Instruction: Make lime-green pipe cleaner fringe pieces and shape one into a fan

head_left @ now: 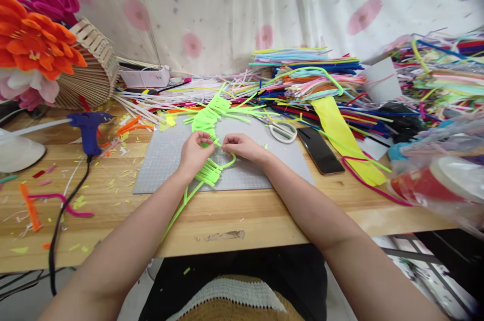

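Both the left hand (195, 152) and right hand (242, 147) pinch, seemingly closed, the looped green pipe cleaners (209, 124)

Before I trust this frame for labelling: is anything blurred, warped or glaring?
Head view: light even and soft, no harsh glare; both hands, left hand and right hand, and the green pipe-cleaner piece are sharp; the plastic bag at right is smeared; edges bow, wide-angle.
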`<state>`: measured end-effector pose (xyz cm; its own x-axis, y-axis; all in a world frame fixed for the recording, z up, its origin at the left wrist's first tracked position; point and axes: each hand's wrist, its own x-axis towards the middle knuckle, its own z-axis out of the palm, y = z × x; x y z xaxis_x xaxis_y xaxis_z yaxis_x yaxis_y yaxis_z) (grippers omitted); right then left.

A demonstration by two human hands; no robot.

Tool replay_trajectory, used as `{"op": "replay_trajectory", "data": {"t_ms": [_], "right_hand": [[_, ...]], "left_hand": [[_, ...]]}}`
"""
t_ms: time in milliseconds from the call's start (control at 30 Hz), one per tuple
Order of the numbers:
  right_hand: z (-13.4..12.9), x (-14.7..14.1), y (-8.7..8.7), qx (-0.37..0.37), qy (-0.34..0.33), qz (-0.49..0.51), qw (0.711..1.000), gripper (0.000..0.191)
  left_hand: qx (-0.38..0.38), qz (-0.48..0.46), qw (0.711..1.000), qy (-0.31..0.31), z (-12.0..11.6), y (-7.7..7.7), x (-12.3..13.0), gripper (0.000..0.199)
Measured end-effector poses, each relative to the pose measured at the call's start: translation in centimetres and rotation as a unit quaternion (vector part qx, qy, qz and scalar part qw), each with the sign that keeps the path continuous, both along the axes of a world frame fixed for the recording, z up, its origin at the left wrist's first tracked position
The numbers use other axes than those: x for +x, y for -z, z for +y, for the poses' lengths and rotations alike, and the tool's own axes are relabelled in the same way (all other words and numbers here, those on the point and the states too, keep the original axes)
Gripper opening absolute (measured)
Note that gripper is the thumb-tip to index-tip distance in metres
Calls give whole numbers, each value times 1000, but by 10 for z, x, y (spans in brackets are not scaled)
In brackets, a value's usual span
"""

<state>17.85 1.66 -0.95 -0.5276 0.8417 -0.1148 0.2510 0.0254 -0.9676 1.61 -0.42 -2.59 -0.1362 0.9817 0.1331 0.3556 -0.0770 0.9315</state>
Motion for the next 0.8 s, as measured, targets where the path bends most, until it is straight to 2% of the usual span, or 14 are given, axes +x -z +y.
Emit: {"op": "replay_trajectory", "data": {"t_ms": [200, 433, 700, 800], "right_hand": [[0, -1, 1, 1, 15, 5, 1000, 12], [0, -2, 3, 0, 21, 8, 1000, 9], [0, -6, 7, -4, 51, 28, 998, 14], [0, -6, 7, -20, 71, 44, 996, 14]], "left_hand": [[-9, -6, 1000, 2, -3, -4, 2, 29], [-11, 18, 1000, -9, -2, -2, 2, 31], [-2, 82, 996, 18, -9, -10, 5, 33], [9, 144, 990, -4, -11, -17, 1, 27]]}}
